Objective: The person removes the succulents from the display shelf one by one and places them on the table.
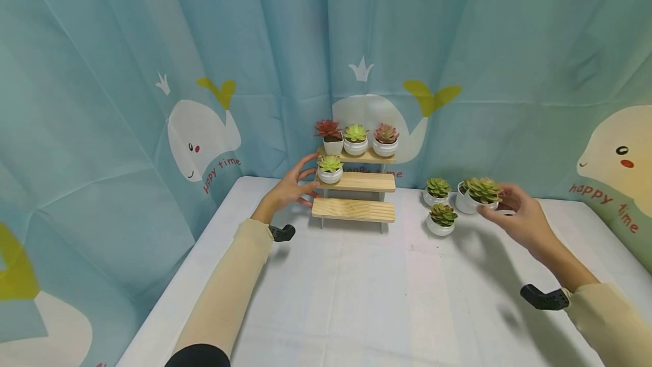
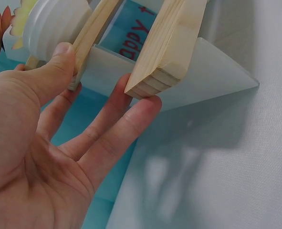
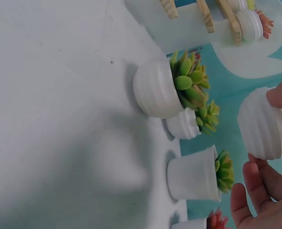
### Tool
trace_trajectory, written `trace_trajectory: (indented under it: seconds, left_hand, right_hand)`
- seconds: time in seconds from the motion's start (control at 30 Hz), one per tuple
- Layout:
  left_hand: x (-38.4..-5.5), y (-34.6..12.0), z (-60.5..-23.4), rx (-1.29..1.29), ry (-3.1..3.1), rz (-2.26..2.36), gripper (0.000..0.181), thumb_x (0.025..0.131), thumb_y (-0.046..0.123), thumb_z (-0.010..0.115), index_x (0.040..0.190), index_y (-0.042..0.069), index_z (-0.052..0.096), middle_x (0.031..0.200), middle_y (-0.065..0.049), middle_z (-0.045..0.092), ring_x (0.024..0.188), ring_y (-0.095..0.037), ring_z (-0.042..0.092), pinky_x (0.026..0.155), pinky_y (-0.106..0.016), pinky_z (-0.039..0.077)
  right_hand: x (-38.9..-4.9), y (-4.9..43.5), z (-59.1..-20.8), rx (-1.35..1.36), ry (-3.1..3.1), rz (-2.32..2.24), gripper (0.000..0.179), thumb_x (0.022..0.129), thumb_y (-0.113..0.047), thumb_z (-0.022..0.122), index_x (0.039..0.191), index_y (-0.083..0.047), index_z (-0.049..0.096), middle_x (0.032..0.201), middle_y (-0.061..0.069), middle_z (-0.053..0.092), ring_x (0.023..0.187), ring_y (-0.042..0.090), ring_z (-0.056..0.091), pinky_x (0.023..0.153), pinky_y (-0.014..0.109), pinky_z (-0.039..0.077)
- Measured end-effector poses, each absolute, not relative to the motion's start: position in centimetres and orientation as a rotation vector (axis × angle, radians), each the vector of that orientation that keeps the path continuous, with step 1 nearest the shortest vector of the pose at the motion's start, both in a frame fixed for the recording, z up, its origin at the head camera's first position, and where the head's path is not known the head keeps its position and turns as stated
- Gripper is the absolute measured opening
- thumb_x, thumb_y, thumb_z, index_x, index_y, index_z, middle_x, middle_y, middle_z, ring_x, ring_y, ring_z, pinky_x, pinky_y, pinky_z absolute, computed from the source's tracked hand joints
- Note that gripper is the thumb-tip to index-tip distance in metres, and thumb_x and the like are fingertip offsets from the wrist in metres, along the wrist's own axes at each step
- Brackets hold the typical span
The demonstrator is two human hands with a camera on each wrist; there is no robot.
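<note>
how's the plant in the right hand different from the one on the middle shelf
The held plant is darker green with reddish tinges; the shelf plant is bright yellow-green. The held plant is raised in the right hand; the shelf plant stands on the middle shelf. Both have white, ribbed pots.

The person's left hand (image 1: 291,187) and right hand (image 1: 519,218) were bare, below plain, pale cream cloth: I saw a long left sleeve (image 1: 221,293) and a matching right sleeve (image 1: 611,319), slightly creased at its cuff. A black piece (image 1: 198,357) with a curved edge met the left one further up the arm. Each wrist carried a device, the left black device (image 1: 282,233) stubby and round-tipped, the right black device (image 1: 544,298) bent and longer-looking, both speckled with tiny dots.
</note>
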State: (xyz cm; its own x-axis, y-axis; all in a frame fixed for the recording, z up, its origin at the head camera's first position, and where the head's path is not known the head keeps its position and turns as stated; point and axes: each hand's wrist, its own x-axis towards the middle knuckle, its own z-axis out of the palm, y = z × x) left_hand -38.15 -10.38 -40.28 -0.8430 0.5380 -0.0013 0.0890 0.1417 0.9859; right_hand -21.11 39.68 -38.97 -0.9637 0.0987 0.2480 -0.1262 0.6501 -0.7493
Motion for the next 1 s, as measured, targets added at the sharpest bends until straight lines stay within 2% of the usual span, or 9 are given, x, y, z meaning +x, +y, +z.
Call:
trace_trajectory:
  seconds: [0.07, 0.13, 0.33, 0.53, 0.73, 0.8, 0.87, 0.93, 1.0]
  left_hand:
    - [-38.2, -10.4, -40.3, 0.606, 2.078, 1.746, 0.079, 0.104, 0.016, 0.064, 0.163, 0.042, 0.02, 0.169, -0.013, 0.021, 0.121, -0.051, 0.06, 0.078, -0.058, 0.06]
    - [-38.2, -10.4, -40.3, 0.609, 2.085, 1.742, 0.079, 0.104, 0.016, 0.064, 0.163, 0.042, 0.02, 0.169, -0.013, 0.022, 0.121, -0.051, 0.06, 0.077, -0.057, 0.061]
    - [-38.3, -10.4, -40.3, 0.605, 2.087, 1.738, 0.079, 0.104, 0.016, 0.065, 0.163, 0.042, 0.019, 0.169, -0.013, 0.021, 0.122, -0.052, 0.059, 0.076, -0.054, 0.061]
    - [-38.3, -10.5, -40.1, 0.608, 2.091, 1.736, 0.079, 0.104, 0.016, 0.065, 0.163, 0.042, 0.019, 0.169, -0.014, 0.02, 0.122, -0.052, 0.059, 0.074, -0.053, 0.062]
    - [-38.4, -10.5, -40.2, 0.61, 2.093, 1.741, 0.079, 0.103, 0.015, 0.065, 0.163, 0.041, 0.02, 0.168, -0.014, 0.022, 0.123, -0.051, 0.059, 0.073, -0.053, 0.062]
    - [-38.4, -10.4, -40.2, 0.607, 2.095, 1.74, 0.08, 0.103, 0.015, 0.066, 0.163, 0.041, 0.02, 0.168, -0.014, 0.022, 0.123, -0.051, 0.059, 0.074, -0.053, 0.062]
    - [-38.4, -10.4, -40.3, 0.608, 2.095, 1.74, 0.08, 0.103, 0.015, 0.065, 0.163, 0.041, 0.02, 0.168, -0.015, 0.022, 0.123, -0.051, 0.058, 0.074, -0.054, 0.062]
    - [-38.4, -10.4, -40.4, 0.612, 2.092, 1.741, 0.079, 0.103, 0.015, 0.065, 0.163, 0.041, 0.02, 0.169, -0.014, 0.021, 0.124, -0.052, 0.058, 0.075, -0.055, 0.061]
    - [-38.4, -10.4, -40.4, 0.618, 2.087, 1.743, 0.079, 0.104, 0.015, 0.064, 0.163, 0.041, 0.02, 0.169, -0.014, 0.021, 0.124, -0.053, 0.057, 0.075, -0.056, 0.061]
  right_hand:
    - [-21.1, 39.8, -39.3, -0.001, -2.617, 1.199, 0.064, 0.094, -0.03, 0.079, 0.141, 0.0, 0.046, 0.125, 0.01, 0.063, 0.091, -0.012, 0.052, 0.067, 0.012, 0.049]
    - [-21.1, 39.9, -39.6, -0.017, -2.62, 1.201, 0.066, 0.094, -0.03, 0.079, 0.141, 0.001, 0.046, 0.126, 0.014, 0.062, 0.091, -0.014, 0.052, 0.067, 0.011, 0.049]
    - [-20.9, 40.3, -40.5, -0.03, -2.598, 1.235, 0.07, 0.093, -0.028, 0.08, 0.144, 0.004, 0.045, 0.112, -0.017, 0.056, 0.09, -0.015, 0.052, 0.068, 0.01, 0.049]
    - [-20.7, 40.6, -41.4, -0.068, -2.603, 1.25, 0.074, 0.093, -0.029, 0.08, 0.146, 0.006, 0.042, 0.118, 0.0, 0.061, 0.09, -0.017, 0.051, 0.068, 0.01, 0.049]
    - [-20.7, 41.3, -42.8, -0.104, -2.601, 1.274, 0.064, 0.091, -0.031, 0.082, 0.137, -0.001, 0.049, 0.107, -0.019, 0.061, 0.089, -0.018, 0.052, 0.069, 0.011, 0.044]
    - [-20.7, 41.4, -43.3, -0.111, -2.606, 1.27, 0.063, 0.091, -0.032, 0.082, 0.136, -0.002, 0.049, 0.111, -0.009, 0.068, 0.089, -0.018, 0.052, 0.07, 0.012, 0.042]
    - [-20.7, 41.4, -43.8, -0.113, -2.614, 1.261, 0.064, 0.092, -0.032, 0.081, 0.137, -0.001, 0.049, 0.12, 0.01, 0.07, 0.089, -0.019, 0.051, 0.07, 0.012, 0.041]
    - [-20.7, 41.3, -44.2, -0.109, -2.619, 1.256, 0.065, 0.092, -0.032, 0.081, 0.138, 0.001, 0.048, 0.127, 0.027, 0.065, 0.089, -0.02, 0.05, 0.07, 0.011, 0.041]
    - [-20.7, 41.2, -44.6, -0.099, -2.629, 1.248, 0.066, 0.093, -0.03, 0.08, 0.138, 0.003, 0.047, 0.131, 0.036, 0.059, 0.088, -0.021, 0.049, 0.069, 0.01, 0.041]
